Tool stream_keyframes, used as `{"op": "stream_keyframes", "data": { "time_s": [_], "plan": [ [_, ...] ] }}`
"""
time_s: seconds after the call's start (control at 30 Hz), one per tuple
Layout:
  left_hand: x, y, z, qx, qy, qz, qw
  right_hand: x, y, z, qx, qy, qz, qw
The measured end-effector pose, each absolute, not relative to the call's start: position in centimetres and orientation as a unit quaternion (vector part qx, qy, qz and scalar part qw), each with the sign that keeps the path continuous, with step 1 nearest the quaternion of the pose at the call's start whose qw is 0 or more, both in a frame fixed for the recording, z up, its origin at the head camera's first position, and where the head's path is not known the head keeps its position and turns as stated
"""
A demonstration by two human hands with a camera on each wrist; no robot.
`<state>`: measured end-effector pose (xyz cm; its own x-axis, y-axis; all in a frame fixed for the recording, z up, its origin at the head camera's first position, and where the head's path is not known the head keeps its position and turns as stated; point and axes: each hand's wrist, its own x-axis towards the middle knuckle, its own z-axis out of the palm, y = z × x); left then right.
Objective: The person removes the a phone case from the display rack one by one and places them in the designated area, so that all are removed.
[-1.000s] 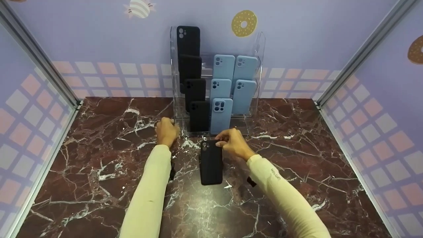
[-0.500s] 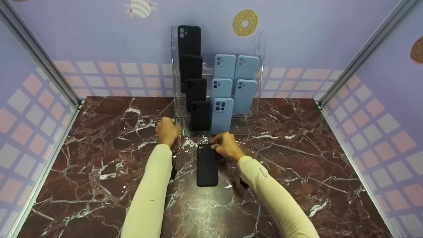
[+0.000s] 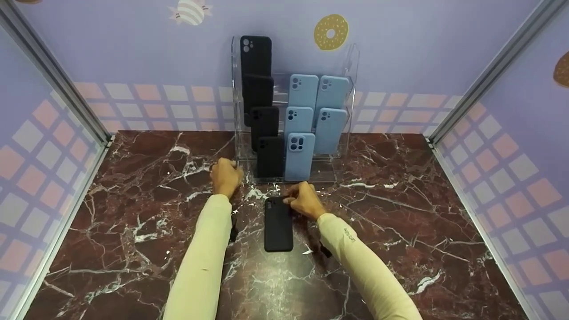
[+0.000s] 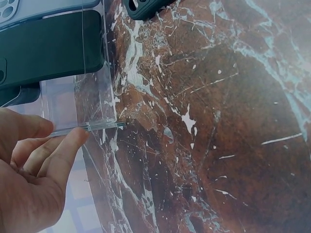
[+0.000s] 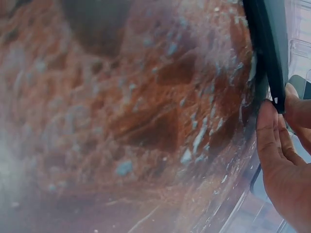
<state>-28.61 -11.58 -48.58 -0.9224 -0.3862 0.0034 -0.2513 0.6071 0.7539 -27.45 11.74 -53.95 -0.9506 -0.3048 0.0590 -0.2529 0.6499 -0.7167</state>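
Biggest thing first: the dark red marbled desk (image 3: pixel 391 231) fills the whole booth floor, and at its back edge stands the clear acrylic rack (image 3: pixel 351 89), stepped so each case peeks over the one in front. Black cases (image 3: pixel 262 120) run down its left column, light blue cases (image 3: pixel 306 120) down the other two.

Your left hand (image 3: pixel 226 177) sits at the rack's front left corner, fingers curled against the clear side panel (image 4: pixel 95 111); my guess is you're steadying it so it doesn't slide.

Then the loose black phone case (image 3: pixel 278 224): it lies flat on the desk just in front of the rack, between your forearms, camera end toward the rack. It's matte, with rounded corners (looks like soft silicone). Your right hand (image 3: pixel 304 200) has its grip pinched on that top edge, fingertips (image 5: pixel 272 121) tucked along the rim, probably because a flat case offers no other purchase.
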Motion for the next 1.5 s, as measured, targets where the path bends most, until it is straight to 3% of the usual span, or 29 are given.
{"op": "stream_keyframes", "data": {
  "time_s": [0.77,1.2,1.5],
  "plan": [
    [-28.5,-11.6,-48.6,0.179,-0.89,-0.412,0.075,-28.0,12.4,-52.3,-0.151,0.903,-0.402,0.001],
    [-28.6,-11.7,-48.6,0.182,-0.891,-0.409,0.075,-30.2,13.7,-47.7,-0.124,0.876,-0.431,-0.179],
    [-28.6,-11.6,-48.6,0.18,-0.891,-0.41,0.077,-32.1,14.4,-46.6,-0.103,0.853,-0.428,-0.279]
  ]
}}
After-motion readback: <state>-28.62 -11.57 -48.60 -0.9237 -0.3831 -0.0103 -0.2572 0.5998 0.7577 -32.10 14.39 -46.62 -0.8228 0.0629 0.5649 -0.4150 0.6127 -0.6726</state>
